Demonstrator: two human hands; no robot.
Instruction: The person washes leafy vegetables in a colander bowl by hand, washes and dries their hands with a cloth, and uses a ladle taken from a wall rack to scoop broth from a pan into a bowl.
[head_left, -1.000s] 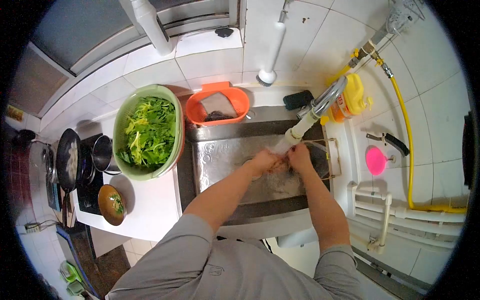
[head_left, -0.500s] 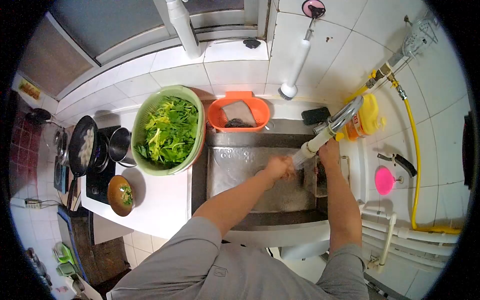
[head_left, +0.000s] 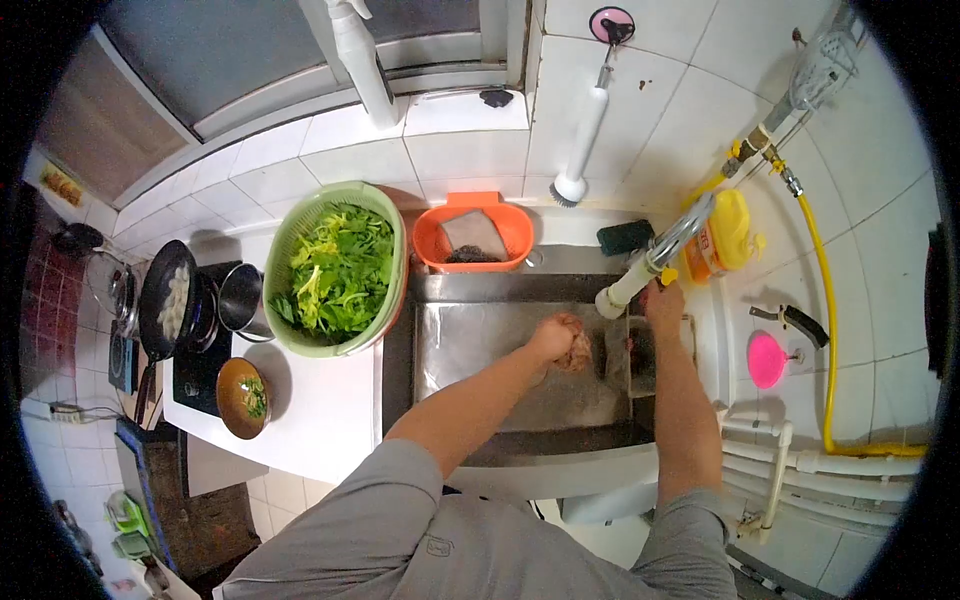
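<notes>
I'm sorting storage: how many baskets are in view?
2 visible: the green basket of leafy greens, left of the sink, and the orange basket at its far edge. Another may hide beneath the green one.

held item point(head_left: 577, 355) unclear, spray bottle point(head_left: 360, 60) cropped

The person wears a plain grey top point(head_left: 530, 555) of soft cloth, with creases running across it. Its short left sleeve point(head_left: 375, 500) and right sleeve point(head_left: 685, 530) are the same grey, leaving both forearms bare. A small, dark-outlined emblem point(head_left: 438, 546) marks the left chest, its detail too tiny to read. The left hand point(head_left: 556, 340) and right hand point(head_left: 664, 302) are bare.
</notes>
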